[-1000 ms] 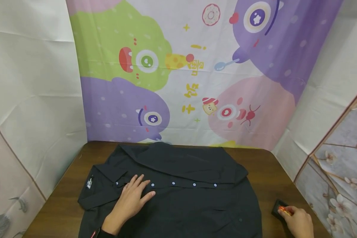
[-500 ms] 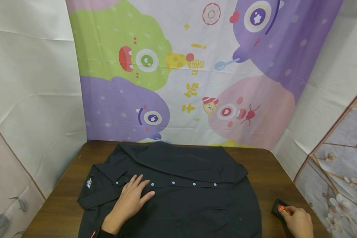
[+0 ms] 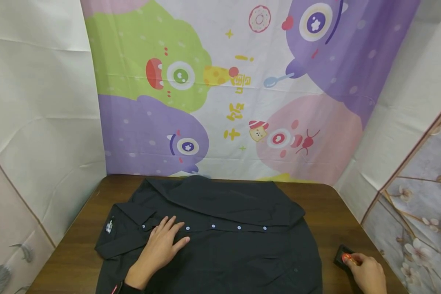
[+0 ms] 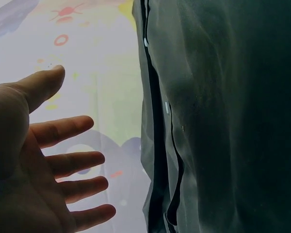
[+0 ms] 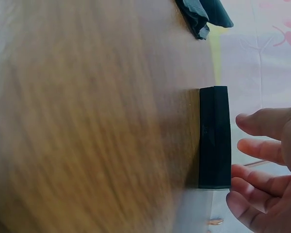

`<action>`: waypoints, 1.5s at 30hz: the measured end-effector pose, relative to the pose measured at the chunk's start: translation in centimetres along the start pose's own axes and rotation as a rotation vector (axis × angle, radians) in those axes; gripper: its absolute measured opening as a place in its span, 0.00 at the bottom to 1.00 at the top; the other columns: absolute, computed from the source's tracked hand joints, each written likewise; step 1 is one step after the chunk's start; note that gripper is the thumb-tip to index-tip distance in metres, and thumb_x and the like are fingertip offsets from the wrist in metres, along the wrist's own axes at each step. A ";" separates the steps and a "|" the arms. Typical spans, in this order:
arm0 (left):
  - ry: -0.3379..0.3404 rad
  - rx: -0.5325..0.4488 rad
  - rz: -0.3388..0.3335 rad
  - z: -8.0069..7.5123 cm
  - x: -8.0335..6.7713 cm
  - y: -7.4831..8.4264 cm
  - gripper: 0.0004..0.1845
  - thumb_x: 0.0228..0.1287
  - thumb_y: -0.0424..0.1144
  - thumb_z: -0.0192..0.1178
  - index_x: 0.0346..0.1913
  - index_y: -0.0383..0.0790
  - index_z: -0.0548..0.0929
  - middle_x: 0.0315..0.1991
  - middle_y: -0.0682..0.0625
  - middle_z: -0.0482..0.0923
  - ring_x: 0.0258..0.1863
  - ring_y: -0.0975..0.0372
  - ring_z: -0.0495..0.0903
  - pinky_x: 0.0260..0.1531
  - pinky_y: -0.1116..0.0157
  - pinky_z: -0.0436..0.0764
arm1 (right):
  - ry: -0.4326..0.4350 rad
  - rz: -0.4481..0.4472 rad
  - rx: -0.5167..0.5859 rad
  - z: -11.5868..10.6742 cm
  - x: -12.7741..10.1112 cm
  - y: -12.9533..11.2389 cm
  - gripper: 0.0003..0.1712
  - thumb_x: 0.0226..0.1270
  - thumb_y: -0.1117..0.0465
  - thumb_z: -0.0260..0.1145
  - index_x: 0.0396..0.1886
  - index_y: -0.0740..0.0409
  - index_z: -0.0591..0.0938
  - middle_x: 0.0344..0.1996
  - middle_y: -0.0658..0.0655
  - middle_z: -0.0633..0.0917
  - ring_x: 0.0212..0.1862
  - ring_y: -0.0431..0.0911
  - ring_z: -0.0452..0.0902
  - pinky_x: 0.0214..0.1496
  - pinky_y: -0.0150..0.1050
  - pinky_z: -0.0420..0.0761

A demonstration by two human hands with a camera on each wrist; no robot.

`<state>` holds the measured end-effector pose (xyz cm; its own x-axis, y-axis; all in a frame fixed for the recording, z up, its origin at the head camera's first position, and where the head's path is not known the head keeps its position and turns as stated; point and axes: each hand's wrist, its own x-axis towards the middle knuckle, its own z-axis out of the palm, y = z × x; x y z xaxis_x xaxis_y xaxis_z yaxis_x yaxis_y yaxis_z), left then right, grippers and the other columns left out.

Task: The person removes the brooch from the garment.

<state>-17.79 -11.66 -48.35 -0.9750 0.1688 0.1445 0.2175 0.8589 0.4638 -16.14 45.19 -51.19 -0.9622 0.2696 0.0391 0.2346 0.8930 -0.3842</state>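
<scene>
A dark long-sleeved shirt (image 3: 242,253) with white buttons is spread over the table. My left hand (image 3: 162,243), fingers straight and spread, is over the shirt's button line; in the left wrist view, the hand (image 4: 43,150) shows a gap between it and the cloth. At the right, my right hand (image 3: 369,271) is at a small black box (image 3: 339,261). A small red and yellow thing (image 3: 347,257) shows by its fingertips, its kind unclear. In the right wrist view, thumb and fingers (image 5: 262,187) stand apart beside the box's top, with nothing visible between them.
The brown wooden table (image 3: 338,220) has a rounded far edge. Behind it hangs a cloth printed with cartoon monsters (image 3: 235,98). Pale sheets (image 3: 40,94) rise at both sides, and a floral panel (image 3: 426,220) stands at the right.
The head view has shifted very slightly. Both hands, the shirt and the black box stay in nearly the same places.
</scene>
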 end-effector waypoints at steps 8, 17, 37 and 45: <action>0.001 -0.002 -0.002 0.0 0.1 0.0 0.26 0.65 0.52 0.61 0.61 0.40 0.79 0.68 0.35 0.69 0.70 0.38 0.62 0.62 0.34 0.63 | -0.031 0.018 0.006 -0.2 0.2 -0.2 0.28 0.63 0.53 0.66 0.50 0.74 0.79 0.41 0.78 0.80 0.46 0.73 0.74 0.44 0.63 0.73; 0.003 0.006 -0.001 0.0 0.2 0.2 0.26 0.65 0.52 0.62 0.61 0.40 0.78 0.68 0.35 0.69 0.70 0.39 0.62 0.62 0.34 0.63 | 0.001 0.014 0.013 -0.1 0.2 -0.4 0.26 0.62 0.54 0.66 0.49 0.72 0.79 0.41 0.77 0.81 0.45 0.72 0.75 0.43 0.62 0.74; 0.034 0.014 0.003 0.1 0.2 0.1 0.26 0.65 0.51 0.62 0.61 0.40 0.78 0.67 0.36 0.70 0.71 0.39 0.62 0.62 0.33 0.63 | 0.062 0.015 0.065 0.1 0.0 -1.6 0.25 0.70 0.55 0.59 0.53 0.74 0.78 0.46 0.77 0.80 0.51 0.73 0.74 0.51 0.66 0.72; 0.038 0.017 0.001 0.0 0.4 0.0 0.28 0.65 0.52 0.61 0.62 0.40 0.77 0.67 0.35 0.70 0.70 0.38 0.63 0.62 0.35 0.64 | 0.093 0.032 0.104 0.2 0.1 -2.2 0.29 0.74 0.51 0.56 0.55 0.75 0.76 0.47 0.76 0.80 0.51 0.71 0.75 0.51 0.65 0.72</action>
<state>-18.16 -11.57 -48.32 -0.9722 0.1516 0.1785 0.2175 0.8668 0.4486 -16.77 43.15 -50.57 -0.9363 0.3340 0.1084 0.2449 0.8424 -0.4800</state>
